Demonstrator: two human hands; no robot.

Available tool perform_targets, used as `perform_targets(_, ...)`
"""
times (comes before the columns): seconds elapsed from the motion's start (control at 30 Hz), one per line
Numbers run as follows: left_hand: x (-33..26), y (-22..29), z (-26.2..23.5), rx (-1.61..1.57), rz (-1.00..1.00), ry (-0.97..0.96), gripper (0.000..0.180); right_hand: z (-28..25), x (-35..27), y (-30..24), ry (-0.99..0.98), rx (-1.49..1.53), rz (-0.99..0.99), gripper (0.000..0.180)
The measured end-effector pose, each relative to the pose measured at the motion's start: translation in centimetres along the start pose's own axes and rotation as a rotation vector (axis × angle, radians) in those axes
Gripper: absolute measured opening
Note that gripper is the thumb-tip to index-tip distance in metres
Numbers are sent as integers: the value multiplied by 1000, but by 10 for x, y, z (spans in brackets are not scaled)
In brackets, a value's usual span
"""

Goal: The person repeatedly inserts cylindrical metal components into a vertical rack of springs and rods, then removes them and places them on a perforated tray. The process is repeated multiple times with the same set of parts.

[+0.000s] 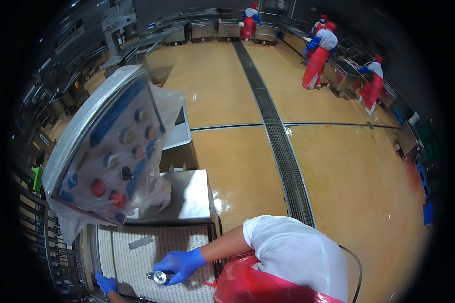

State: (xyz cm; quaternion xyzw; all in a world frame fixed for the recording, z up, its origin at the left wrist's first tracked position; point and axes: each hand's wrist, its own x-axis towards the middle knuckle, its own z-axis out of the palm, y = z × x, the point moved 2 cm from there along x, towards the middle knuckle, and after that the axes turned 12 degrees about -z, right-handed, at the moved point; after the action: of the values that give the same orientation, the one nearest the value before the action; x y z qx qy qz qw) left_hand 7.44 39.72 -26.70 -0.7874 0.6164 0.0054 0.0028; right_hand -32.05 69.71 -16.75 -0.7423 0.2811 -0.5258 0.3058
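Note:
My right hand (183, 264), in a blue glove, is closed round a short cylindrical metal tool (163, 276) with a round silver end; its exact kind is not clear. It is above a white, textured conveyor belt (126, 267). At the belt's left edge is my left hand (106, 283), also blue-gloved, its fingers stretched out against the machine's side with nothing visible in them. On the belt, beyond my right hand, lies a flat grey strip (140, 242).
A plastic-wrapped control panel (114, 151) with red and dark knobs rises at the left. A steel housing (179, 197) spans the belt's far end. A drain grate (273, 121) crosses the tan floor. Co-workers in red aprons (318, 60) stand by steel bins at the far right.

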Motion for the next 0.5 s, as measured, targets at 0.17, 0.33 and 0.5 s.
perform_targets(0.17, 10, 8, 4, 67, -8, 4, 76, -18, -36, -33, 62, -126, 11, 32)
perform_targets(0.33, 9, 5, 6, 144, -20, 39, 73, -18, -82, -73, 87, -295, 78, 29)
perform_targets(0.5, 4, -1, 10, 218, -40, 71, 73, -2, -128, -105, 5, -445, 122, 29)
